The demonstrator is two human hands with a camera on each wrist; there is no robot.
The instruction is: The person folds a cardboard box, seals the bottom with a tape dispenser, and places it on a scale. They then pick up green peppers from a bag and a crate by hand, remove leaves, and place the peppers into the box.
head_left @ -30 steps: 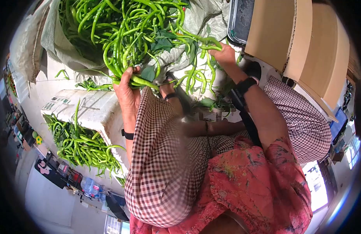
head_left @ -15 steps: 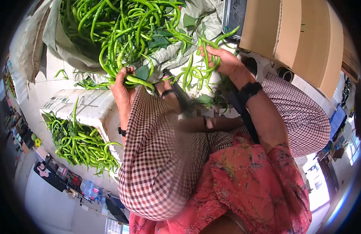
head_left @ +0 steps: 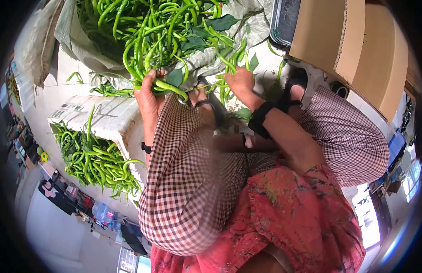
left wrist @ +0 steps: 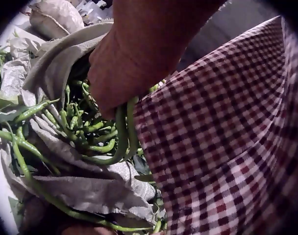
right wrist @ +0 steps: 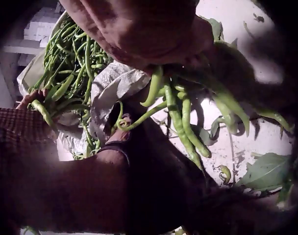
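Where the left hand is: the left hand (head_left: 149,98) sits at the mouth of the sack (head_left: 74,43), just beside the checked knee (head_left: 183,150).
Left grip: its fingers are curled tight round a left bunch (head_left: 169,88) of long green peppers, and their ends curve out below the fist in the left wrist view.
Right hand: the right hand (head_left: 240,81) is low over the floor (right wrist: 271,139), near the sack's edge and well apart from the left hand.
Right grip: it is clamped on a right bunch (right wrist: 181,112) of peppers, which hang down from the fist with their tips close to the floor.
Foot: a sandalled foot (head_left: 204,107) lies between the two hands.
Heap: a heap (head_left: 151,27) of the same peppers fills the open sack, just above both hands.
Leaves: loose green leaves (right wrist: 266,171) lie on the floor by the right bunch.
White box: a white box (head_left: 106,120) stands left of the knee, with more peppers beside its wall.
Carton: a brown carton (head_left: 352,45) stands to the right, with a dark crate (head_left: 283,18) touching its left side.
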